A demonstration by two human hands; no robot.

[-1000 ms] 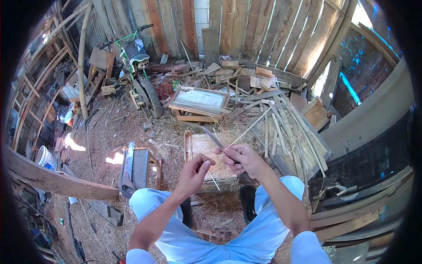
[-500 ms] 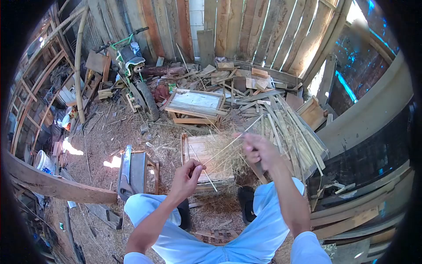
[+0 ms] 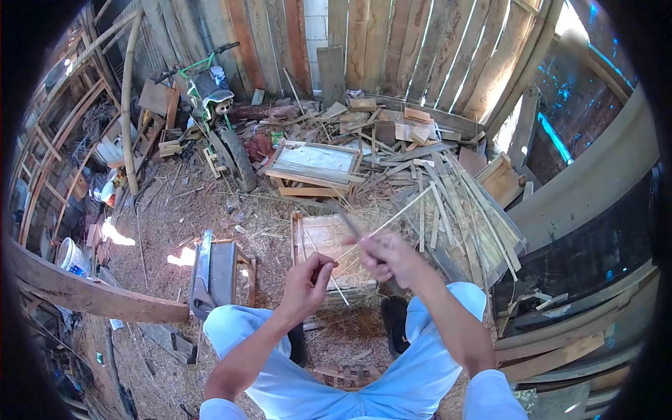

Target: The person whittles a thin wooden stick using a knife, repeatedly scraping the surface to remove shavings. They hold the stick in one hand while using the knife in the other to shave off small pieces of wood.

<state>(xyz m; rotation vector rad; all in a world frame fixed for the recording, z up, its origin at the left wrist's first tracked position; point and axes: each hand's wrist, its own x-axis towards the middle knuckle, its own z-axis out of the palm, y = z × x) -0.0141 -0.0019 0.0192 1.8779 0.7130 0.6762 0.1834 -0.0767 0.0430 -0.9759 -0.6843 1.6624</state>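
Note:
Between my knees and the wooden box, my left hand (image 3: 306, 283) pinches the lower end of a thin pale strip (image 3: 400, 213) that slants up to the right. My right hand (image 3: 388, 260) is wrapped round a knife (image 3: 348, 221), its blade pointing up and left, blurred by motion, close to the strip. Under both hands stands a shallow wooden box (image 3: 329, 234) with thin shavings on its right side. Another thin stick (image 3: 323, 266) lies slanted across the box, partly beside my left fingers.
A pile of long wooden strips (image 3: 465, 217) lies at the right. Behind are a framed wooden box (image 3: 315, 161), wood scraps and a small bike (image 3: 227, 143). A saw (image 3: 201, 273) rests on a small stool (image 3: 224, 269) at the left. A curved beam (image 3: 98, 294) crosses the left side.
My right hand has moved left and down along the strip, nearer my left hand, and the knife blade now shows. My left hand has barely moved.

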